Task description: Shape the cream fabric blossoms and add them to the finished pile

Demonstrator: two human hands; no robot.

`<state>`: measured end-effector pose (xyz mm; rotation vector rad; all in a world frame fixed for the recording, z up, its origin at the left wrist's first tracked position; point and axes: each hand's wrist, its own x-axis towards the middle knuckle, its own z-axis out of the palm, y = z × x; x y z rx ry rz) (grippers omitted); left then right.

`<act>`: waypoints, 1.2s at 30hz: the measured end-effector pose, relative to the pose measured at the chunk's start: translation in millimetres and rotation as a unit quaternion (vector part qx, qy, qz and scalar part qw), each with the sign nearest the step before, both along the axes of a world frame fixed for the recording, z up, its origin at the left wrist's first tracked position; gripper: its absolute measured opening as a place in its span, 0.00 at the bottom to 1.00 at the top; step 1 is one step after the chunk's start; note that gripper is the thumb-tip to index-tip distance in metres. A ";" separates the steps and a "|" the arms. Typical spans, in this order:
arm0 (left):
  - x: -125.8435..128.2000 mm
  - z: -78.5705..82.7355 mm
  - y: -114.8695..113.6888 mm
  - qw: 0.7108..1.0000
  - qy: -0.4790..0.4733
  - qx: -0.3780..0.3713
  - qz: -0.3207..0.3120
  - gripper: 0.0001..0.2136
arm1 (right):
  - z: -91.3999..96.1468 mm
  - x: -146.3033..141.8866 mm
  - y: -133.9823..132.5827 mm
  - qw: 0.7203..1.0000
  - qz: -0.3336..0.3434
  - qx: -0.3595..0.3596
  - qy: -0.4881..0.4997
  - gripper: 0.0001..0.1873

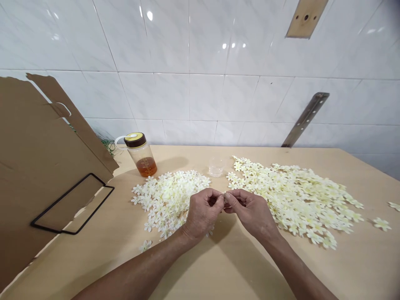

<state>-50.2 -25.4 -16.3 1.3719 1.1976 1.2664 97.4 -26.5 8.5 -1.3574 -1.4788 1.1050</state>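
At the centre of the frame the person's bare left hand [202,211] and bare right hand [252,209] meet fingertip to fingertip, pinching a small pale piece [224,197] mostly hidden by the fingers. A heap of white star-shaped flowers [170,193] lies left of centre and a wider heap of cream-yellow flowers [301,198] spreads at right, with a small clear cup [216,168] between them, all on a light wood-toned table [200,277]. A brown-lidded clear bottle of amber liquid [141,156], a black rectangular wire frame [94,211] and brown cardboard [37,158] fill the left.
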 end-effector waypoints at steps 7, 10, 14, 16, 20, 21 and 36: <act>0.7 -0.2 -0.2 1.000 0.011 0.018 0.016 0.09 | -1.5 -2.1 1.7 0.999 -0.015 -0.012 0.036 0.19; 1.0 0.7 -0.6 1.000 0.009 0.017 0.018 0.09 | -2.9 -2.0 2.5 0.999 -0.017 -0.011 0.044 0.18; 1.0 1.8 -0.5 1.000 0.003 0.014 0.023 0.09 | -6.5 0.3 3.8 0.998 -0.024 -0.012 0.053 0.18; 1.0 1.8 0.7 1.000 -0.011 0.009 0.025 0.10 | -8.7 2.0 4.7 0.998 -0.026 -0.013 0.059 0.18; 0.3 0.0 6.0 0.998 -0.055 -0.019 0.021 0.10 | -10.2 5.0 6.5 0.997 -0.033 -0.023 0.059 0.18; -0.2 -0.4 7.7 0.997 -0.069 -0.029 0.017 0.10 | -9.8 5.4 6.7 0.997 -0.035 -0.024 0.059 0.18; -5.1 5.3 17.6 0.904 -0.336 -0.251 -0.077 0.05 | -6.0 13.4 10.3 0.995 -0.055 -0.007 0.089 0.20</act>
